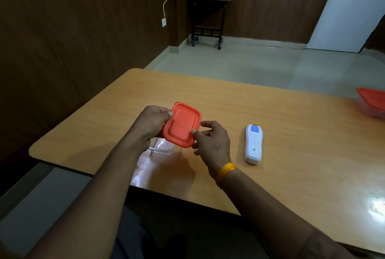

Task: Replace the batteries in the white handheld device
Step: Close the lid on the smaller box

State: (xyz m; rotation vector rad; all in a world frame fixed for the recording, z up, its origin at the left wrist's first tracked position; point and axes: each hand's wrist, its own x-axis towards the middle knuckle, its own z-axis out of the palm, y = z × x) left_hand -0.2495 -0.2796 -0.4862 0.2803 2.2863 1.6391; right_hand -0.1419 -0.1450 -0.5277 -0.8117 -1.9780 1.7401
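Note:
The white handheld device lies flat on the wooden table, back side up with a blue label near its far end. To its left I hold a small orange lid, tilted above a clear plastic container. My left hand grips the lid's left edge with the thumb on top. My right hand pinches the lid's near right corner between thumb and fingers. The inside of the container is mostly hidden by the lid and my hands; no batteries are visible.
A second clear container with an orange lid sits at the table's far right edge. A dark panelled wall runs along the left. Beyond the table are a tiled floor, a small black trolley table and a white door.

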